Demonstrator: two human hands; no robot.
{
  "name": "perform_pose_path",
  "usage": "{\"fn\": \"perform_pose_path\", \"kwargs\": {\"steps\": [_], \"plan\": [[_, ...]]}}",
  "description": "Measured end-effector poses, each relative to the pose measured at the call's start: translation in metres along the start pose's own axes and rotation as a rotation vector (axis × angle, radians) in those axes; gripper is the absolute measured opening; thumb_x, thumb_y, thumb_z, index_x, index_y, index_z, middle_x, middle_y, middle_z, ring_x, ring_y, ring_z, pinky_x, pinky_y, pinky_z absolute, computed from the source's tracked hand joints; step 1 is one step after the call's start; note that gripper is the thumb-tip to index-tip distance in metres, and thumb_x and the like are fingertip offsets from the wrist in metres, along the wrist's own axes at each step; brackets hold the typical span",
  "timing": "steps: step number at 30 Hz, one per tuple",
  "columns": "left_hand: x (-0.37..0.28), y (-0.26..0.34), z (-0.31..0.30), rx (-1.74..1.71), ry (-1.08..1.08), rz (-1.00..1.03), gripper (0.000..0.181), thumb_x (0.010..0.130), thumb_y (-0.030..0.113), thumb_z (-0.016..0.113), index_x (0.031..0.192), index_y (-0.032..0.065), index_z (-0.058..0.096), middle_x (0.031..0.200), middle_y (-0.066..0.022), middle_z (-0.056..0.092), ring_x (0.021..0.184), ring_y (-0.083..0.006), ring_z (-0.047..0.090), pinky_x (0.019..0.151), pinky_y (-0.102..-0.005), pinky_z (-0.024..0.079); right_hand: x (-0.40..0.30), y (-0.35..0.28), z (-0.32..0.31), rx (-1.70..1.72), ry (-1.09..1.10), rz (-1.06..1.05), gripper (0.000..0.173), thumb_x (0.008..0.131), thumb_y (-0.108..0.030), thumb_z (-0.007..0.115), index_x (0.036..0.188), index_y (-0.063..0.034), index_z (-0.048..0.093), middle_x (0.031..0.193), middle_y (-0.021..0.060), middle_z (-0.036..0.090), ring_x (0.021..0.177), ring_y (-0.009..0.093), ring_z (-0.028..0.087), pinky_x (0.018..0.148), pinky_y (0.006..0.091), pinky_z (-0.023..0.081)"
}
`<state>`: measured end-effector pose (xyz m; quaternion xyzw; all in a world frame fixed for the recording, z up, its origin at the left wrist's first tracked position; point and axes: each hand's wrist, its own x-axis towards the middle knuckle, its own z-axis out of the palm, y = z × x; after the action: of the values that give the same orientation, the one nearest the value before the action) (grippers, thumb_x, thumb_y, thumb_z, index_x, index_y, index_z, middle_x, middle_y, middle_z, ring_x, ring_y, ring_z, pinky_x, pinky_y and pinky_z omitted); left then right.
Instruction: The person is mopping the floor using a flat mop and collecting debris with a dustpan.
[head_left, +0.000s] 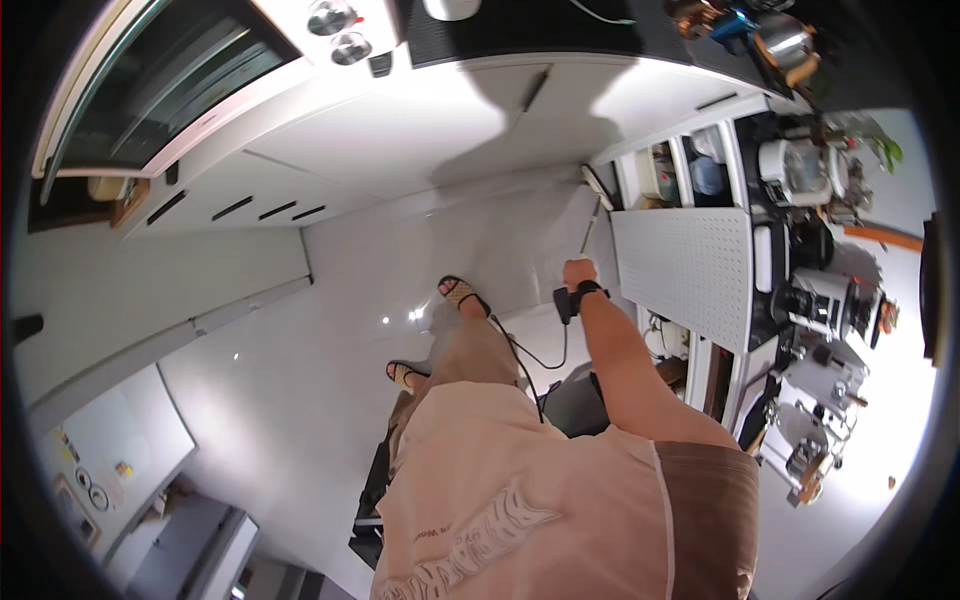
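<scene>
My right hand (580, 273) is closed around the pole (590, 231) of a long-handled floor tool, which looks like a flat mop. Its narrow, pale head with a dark edge (597, 186) is down in the corner where the white base cabinets meet the side shelving. A black strapped device (574, 301) sits on my right wrist, and a black cable (553, 367) hangs from it toward my body. My left hand is out of view. Below me is the pale, glossy floor (360, 315), with my sandalled feet (463, 294) on it.
White base cabinets (360, 142) run along the front under a dark countertop (525, 34). To the right stand a perforated white panel (682, 270) and open shelves; a white appliance (802, 172) is on the worktop. A dark grey object (574, 401) is beside my right leg. A glass-fronted appliance (172, 82) is upper left.
</scene>
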<state>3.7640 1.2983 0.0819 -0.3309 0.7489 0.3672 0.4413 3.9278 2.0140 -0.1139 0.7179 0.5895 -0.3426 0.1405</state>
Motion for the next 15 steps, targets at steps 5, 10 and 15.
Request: {"fn": "perform_pose_path", "kwargs": {"steps": [5, 10, 15], "plan": [[-0.036, -0.028, 0.001, -0.078, 0.051, -0.024, 0.041, 0.095, 0.044, 0.051, 0.101, 0.0035, 0.055, 0.079, -0.0071, 0.061, 0.066, -0.0199, 0.062, 0.057, -0.0326, 0.053, 0.005, -0.016, 0.005, -0.858, -0.141, -0.769, 0.011, 0.070, -0.014, 0.066, 0.059, -0.0119, 0.067, 0.066, 0.0124, 0.068, 0.065, 0.028, 0.068, 0.059, 0.0382, 0.053], [-0.062, -0.065, 0.009, -0.180, 0.075, -0.045, 0.040, 0.095, 0.043, 0.051, 0.102, 0.0033, 0.055, 0.080, -0.0073, 0.061, 0.069, -0.0202, 0.062, 0.059, -0.0329, 0.053, -0.063, -0.058, 0.050, 0.179, -0.264, 0.060, 0.017, 0.072, -0.012, 0.060, 0.060, 0.0001, 0.064, 0.065, 0.0187, 0.065, 0.060, 0.029, 0.066, 0.054, 0.0403, 0.050], [-0.067, -0.107, 0.007, -0.278, 0.081, -0.068, 0.039, 0.095, 0.042, 0.051, 0.102, 0.0031, 0.056, 0.082, -0.0075, 0.062, 0.071, -0.0204, 0.063, 0.062, -0.0331, 0.053, -0.147, -0.094, 0.110, -0.101, -0.205, -0.226, 0.026, 0.074, -0.011, 0.060, 0.087, 0.0110, 0.065, 0.091, 0.0274, 0.068, 0.082, 0.037, 0.069, 0.066, 0.0444, 0.052]]}}
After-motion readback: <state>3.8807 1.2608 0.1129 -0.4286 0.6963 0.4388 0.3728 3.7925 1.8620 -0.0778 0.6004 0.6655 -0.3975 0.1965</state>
